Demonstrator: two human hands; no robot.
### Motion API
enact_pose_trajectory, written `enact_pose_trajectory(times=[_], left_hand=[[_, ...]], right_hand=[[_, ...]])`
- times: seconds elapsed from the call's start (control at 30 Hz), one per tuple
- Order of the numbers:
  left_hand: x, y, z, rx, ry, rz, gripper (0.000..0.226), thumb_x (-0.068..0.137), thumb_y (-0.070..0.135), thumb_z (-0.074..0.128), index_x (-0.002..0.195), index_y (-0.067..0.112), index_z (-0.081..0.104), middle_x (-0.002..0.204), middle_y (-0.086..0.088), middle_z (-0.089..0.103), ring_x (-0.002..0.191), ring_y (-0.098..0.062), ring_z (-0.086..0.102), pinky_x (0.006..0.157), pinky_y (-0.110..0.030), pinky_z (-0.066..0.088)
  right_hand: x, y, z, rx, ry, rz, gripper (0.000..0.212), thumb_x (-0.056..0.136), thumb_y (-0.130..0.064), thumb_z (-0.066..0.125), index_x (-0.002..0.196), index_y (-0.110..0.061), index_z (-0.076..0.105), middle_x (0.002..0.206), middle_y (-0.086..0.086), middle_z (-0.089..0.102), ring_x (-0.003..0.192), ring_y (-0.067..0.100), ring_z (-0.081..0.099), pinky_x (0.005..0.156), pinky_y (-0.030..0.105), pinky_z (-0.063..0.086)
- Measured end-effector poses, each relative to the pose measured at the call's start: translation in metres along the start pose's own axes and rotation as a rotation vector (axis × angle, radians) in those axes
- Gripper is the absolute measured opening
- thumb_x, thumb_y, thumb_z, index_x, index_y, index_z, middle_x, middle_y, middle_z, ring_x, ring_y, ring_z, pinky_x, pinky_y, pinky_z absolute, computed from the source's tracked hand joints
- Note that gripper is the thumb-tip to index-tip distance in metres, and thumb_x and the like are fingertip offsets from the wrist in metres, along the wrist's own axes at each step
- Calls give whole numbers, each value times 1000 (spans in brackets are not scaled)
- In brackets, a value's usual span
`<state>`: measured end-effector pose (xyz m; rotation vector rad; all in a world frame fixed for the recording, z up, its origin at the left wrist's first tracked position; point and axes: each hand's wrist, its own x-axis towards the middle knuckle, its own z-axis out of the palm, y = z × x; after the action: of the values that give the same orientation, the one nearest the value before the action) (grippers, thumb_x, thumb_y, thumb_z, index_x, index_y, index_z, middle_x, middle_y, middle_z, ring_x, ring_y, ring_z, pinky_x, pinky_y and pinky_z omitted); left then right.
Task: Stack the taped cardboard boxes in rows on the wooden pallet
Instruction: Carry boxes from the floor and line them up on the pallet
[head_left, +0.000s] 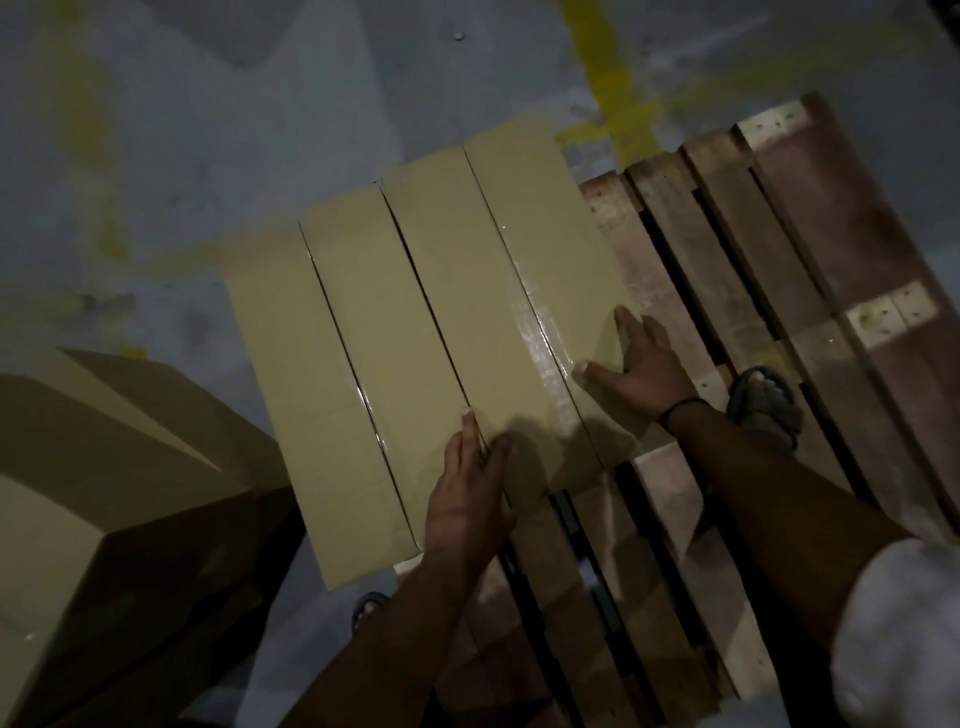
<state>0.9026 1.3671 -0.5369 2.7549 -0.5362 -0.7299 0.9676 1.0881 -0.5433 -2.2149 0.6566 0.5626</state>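
In the head view, a row of taped cardboard boxes (415, 322) is seen lying side by side on the left part of the wooden pallet (810, 218). Their long axes run away from the person, parallel to the slats (670, 218).

The left hand (467, 499) is laid flat on the near end of the row, fingers straight, over a dark line between two cardboard panels. Whether that line is a gap or a flap seam cannot be told.

The right hand (641, 358) is pressed, fingers spread, on the rightmost box (561, 244), just beside its glossy tape (540, 343) and at the edge facing the bare wood. Nothing is enclosed in either grip.

Bare pallet lies to the right, nearer the right hand. More cartons (104, 467) stand at the left, nearer the left hand, and it is judged that the next box would be fetched from there.
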Motion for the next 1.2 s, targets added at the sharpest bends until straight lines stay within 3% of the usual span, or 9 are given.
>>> enact_pose_trajectory(times=[0.23,0.43,0.63,0.83,1.2], left_hand=[[-2,2,1,22,2,11,99,78,37,81,159,28,24,169,-11,-17,151,-29,12,97,-33,53],[0,2,4,9,25,20,97,72,35,85,154,27,36,170,-14,-3,147,-31,23,89,-33,56],[3,11,1,55,19,3,98,72,40,86,154,30,32,170,-16,-2,145,-30,24,91,-32,55],[2,13,-4,71,-15,9,97,80,44,80,157,32,22,169,-13,-15,150,-29,14,98,-32,52],[4,17,-4,127,-35,5,98,82,53,76,158,31,17,168,-17,-17,149,-31,15,103,-32,48]], right_hand=[[3,1,-1,35,22,-5,87,89,-51,69,160,-38,19,169,0,9,152,28,22,120,42,29],[4,3,0,-25,-25,-1,97,86,-54,71,161,-40,11,170,1,1,153,33,18,121,46,27],[6,5,2,-202,-94,23,118,78,-65,74,159,-42,-9,168,1,-14,153,37,6,120,57,24],[-5,-3,19,-376,-83,21,118,82,-71,62,155,-36,-24,162,9,-34,152,41,-17,114,74,14],[-11,-4,24,-466,-58,2,112,85,-76,52,156,-31,-22,161,15,-34,150,43,-22,116,72,9]])
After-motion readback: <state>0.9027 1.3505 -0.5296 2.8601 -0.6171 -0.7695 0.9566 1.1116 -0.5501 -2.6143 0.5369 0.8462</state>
